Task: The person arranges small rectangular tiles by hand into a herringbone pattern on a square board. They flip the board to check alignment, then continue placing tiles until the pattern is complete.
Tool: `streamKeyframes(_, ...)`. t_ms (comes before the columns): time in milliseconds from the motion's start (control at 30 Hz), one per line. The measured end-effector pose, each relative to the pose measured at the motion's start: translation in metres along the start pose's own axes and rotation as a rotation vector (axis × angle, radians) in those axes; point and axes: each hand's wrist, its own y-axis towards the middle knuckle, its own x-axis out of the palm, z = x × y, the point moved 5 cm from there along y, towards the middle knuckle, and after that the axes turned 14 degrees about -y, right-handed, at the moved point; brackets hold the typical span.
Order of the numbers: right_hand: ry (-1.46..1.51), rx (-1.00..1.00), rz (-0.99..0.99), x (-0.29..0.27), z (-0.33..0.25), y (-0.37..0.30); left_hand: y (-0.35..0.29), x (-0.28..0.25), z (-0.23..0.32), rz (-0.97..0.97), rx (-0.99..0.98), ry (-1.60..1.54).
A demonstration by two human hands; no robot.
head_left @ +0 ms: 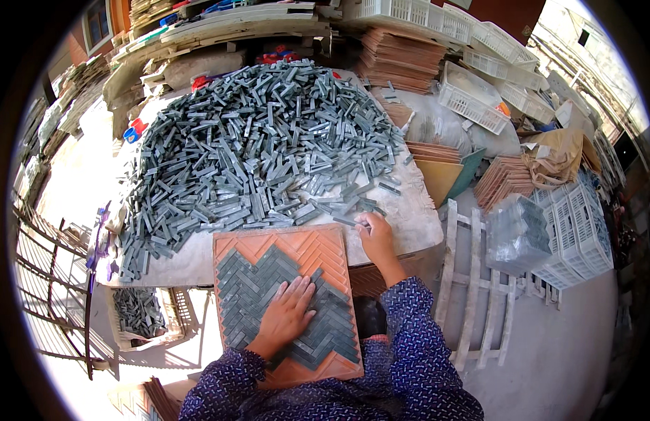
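The left hand (pixel 286 313) is lying flat, unclenched, on grey-green strip tiles (pixel 258 281) in the herringbone tray (pixel 323 247), which is overhanging the table (pixel 413 228); uneven pressing could be tipping it, dislodging rows. The right hand (pixel 376 240) is resting beside the loose pile (pixel 262 147), its grip unclear.

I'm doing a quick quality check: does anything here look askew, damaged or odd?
Nothing stands out. The dark grey-green rectangular strips in the orange herringbone-grooved tray look evenly set, though the left hand hides some.
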Motion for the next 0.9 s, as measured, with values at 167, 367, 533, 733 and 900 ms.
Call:
streamKeyframes(167, 0.106, -0.163, -0.437, -0.001, -0.042, -0.019, 0.003, -0.007, 0.005, 0.029, -0.020, 0.010)
streamKeyframes(367, 0.165, -0.086, -0.338, -0.002, -0.059, -0.016, 0.003, -0.004, 0.012, 0.032, -0.009, 0.004)
streamKeyframes(533, 0.153, -0.077, -0.392, 0.026, -0.059, -0.025, 0.001, -0.006, 0.010, 0.041, -0.013, 0.001)
streamKeyframes(733, -0.084, -0.191, -0.270, 0.037, -0.065, -0.047, 0.001, -0.004, 0.010, 0.032, -0.012, 0.015)
streamKeyframes(900, 0.173, -0.051, -0.248, 0.026, -0.062, -0.047, 0.004, -0.003, 0.011, 0.015, -0.025, 0.048)
